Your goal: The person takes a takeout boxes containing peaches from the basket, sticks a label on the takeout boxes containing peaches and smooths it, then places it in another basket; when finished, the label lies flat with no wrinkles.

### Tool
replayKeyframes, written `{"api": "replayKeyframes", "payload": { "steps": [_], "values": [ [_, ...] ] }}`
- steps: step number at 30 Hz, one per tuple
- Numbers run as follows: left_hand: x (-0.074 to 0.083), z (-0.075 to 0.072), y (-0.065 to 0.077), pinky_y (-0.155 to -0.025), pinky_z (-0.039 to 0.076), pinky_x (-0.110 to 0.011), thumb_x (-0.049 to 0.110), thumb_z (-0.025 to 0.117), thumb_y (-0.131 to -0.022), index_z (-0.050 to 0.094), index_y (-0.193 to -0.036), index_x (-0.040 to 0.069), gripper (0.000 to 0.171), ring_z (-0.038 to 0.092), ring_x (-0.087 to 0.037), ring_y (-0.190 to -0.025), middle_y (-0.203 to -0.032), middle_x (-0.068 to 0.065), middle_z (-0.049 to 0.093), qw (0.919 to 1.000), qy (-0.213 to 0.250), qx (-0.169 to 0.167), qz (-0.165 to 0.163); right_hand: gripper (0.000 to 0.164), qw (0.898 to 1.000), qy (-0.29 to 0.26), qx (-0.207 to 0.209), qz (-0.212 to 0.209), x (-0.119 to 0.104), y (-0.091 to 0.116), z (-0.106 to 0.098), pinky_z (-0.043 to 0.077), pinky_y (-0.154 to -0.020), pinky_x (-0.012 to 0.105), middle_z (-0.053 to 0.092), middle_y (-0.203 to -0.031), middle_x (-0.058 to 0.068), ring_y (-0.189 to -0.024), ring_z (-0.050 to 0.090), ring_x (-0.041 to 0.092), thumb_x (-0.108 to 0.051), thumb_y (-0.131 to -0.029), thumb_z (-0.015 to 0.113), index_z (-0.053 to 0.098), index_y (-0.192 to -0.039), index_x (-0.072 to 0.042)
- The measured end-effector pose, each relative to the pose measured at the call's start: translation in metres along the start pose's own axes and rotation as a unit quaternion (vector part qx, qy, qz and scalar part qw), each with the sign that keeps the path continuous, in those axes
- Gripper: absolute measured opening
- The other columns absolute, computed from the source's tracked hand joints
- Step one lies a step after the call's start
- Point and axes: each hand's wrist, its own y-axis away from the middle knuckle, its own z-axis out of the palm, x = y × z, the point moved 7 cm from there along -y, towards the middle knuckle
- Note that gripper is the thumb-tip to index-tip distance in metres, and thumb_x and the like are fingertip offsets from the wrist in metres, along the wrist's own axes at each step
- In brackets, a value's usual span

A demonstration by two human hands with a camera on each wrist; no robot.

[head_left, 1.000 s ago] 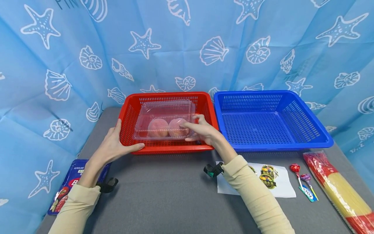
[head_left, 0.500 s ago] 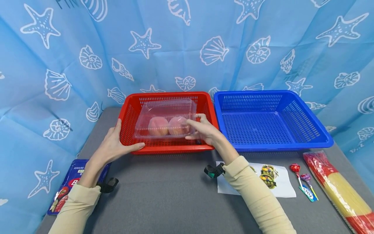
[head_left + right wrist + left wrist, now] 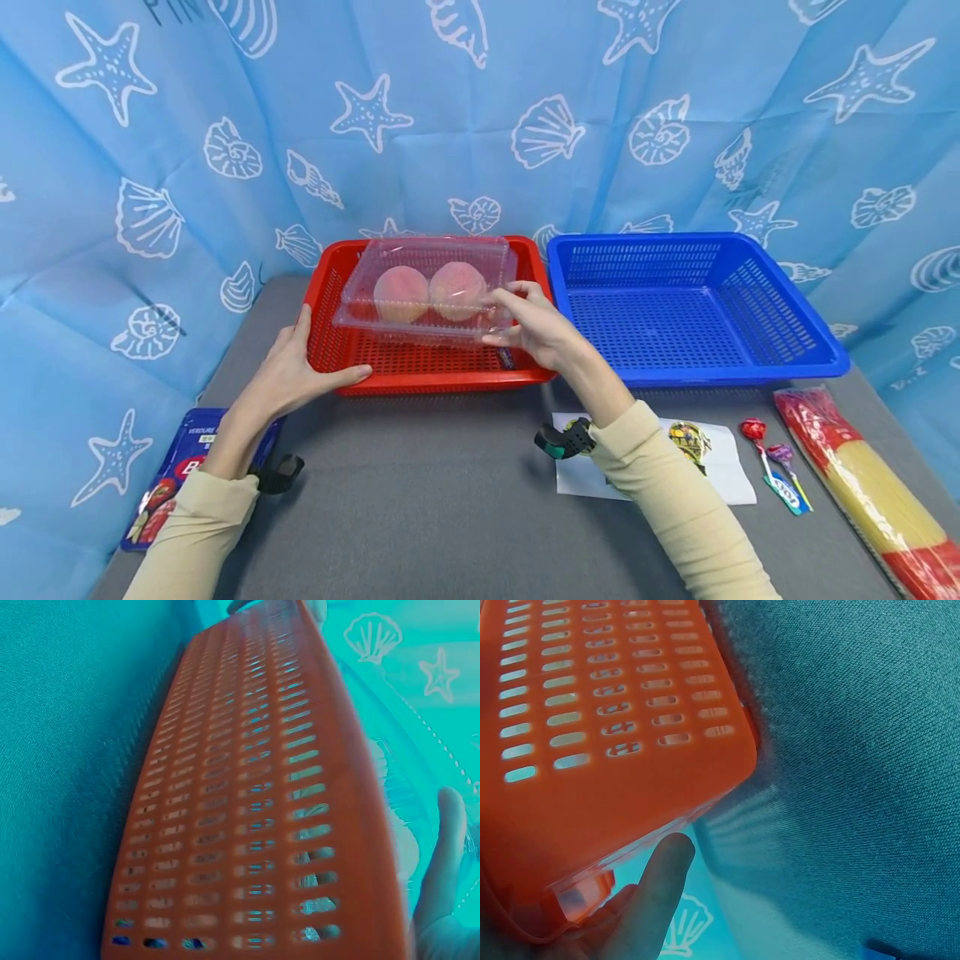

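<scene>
My right hand [image 3: 546, 329] pinches the right front of a clear plastic clamshell box [image 3: 431, 250] with two peaches, a left one [image 3: 401, 294] and a right one [image 3: 458, 291], in it. The box tilts and is raised within the red basket [image 3: 420, 382]. My left hand [image 3: 294, 379] rests at the basket's front left corner, thumb straight along the front rim, fingers along the left side. In the left wrist view, a straight digit [image 3: 667, 862] lies beside the rim. A right digit [image 3: 448, 847] stands beyond the basket wall in the right wrist view.
Right of the red basket stands a blue basket [image 3: 645, 377]. Before it lie a white sticker sheet [image 3: 731, 475], two lollipops [image 3: 753, 430] and a packet of noodles [image 3: 873, 471]. A blue food pouch [image 3: 168, 492] lies under my left forearm. A patterned curtain [image 3: 450, 108] hangs behind.
My right hand has raised the clear box with the peaches and brought it slightly back in the red basket. A small dark item shows on the basket's floor. My left hand stays put.
</scene>
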Motion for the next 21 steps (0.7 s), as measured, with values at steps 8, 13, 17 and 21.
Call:
{"api": "replayKeyframes", "payload": {
  "steps": [8, 13, 17, 21],
  "values": [
    [-0.001, 0.001, 0.001, -0.092, 0.058, -0.059, 0.068, 0.076, -0.078, 0.000, -0.165, 0.019, 0.126, 0.040, -0.040, -0.133, -0.151, -0.022, 0.036, 0.9999, -0.010, -0.003, -0.011, 0.062, 1.000, -0.020, -0.008, -0.009, -0.011, 0.027, -0.006, 0.064, -0.072, 0.026, 0.043, -0.137, 0.011, -0.104, 0.063, 0.025, -0.024, -0.101, 0.059, 0.017, -0.146, -0.019],
    [-0.001, 0.002, 0.001, -0.092, 0.058, -0.060, 0.068, 0.076, -0.077, -0.001, -0.165, 0.019, 0.128, 0.039, -0.041, -0.134, -0.152, -0.022, 0.034, 0.9998, -0.012, -0.006, -0.013, 0.063, 1.000, -0.011, -0.019, -0.013, -0.015, 0.050, -0.011, 0.063, -0.069, 0.025, 0.042, -0.139, 0.012, -0.079, 0.070, 0.017, -0.021, -0.099, 0.060, 0.017, -0.144, -0.021],
    [0.002, 0.001, -0.002, -0.094, 0.057, -0.060, 0.063, 0.079, -0.078, 0.007, -0.164, 0.019, 0.120, 0.044, -0.037, -0.132, -0.149, -0.017, 0.042, 0.9998, 0.001, 0.006, 0.019, 0.062, 0.999, -0.005, -0.042, -0.016, -0.015, 0.070, -0.012, 0.063, -0.069, 0.025, 0.043, -0.138, 0.014, -0.082, 0.073, 0.018, -0.019, -0.099, 0.059, 0.017, -0.145, -0.019],
    [0.005, 0.000, -0.004, -0.093, 0.058, -0.059, 0.051, 0.082, -0.080, 0.018, -0.159, 0.019, 0.107, 0.049, -0.034, -0.129, -0.143, -0.013, 0.049, 0.9978, 0.008, 0.021, 0.063, 0.060, 0.997, -0.008, -0.072, -0.017, -0.012, 0.090, -0.010, 0.063, -0.067, 0.024, 0.049, -0.136, 0.014, -0.088, 0.076, 0.019, -0.017, -0.099, 0.056, 0.018, -0.145, -0.019]
  ]
}}
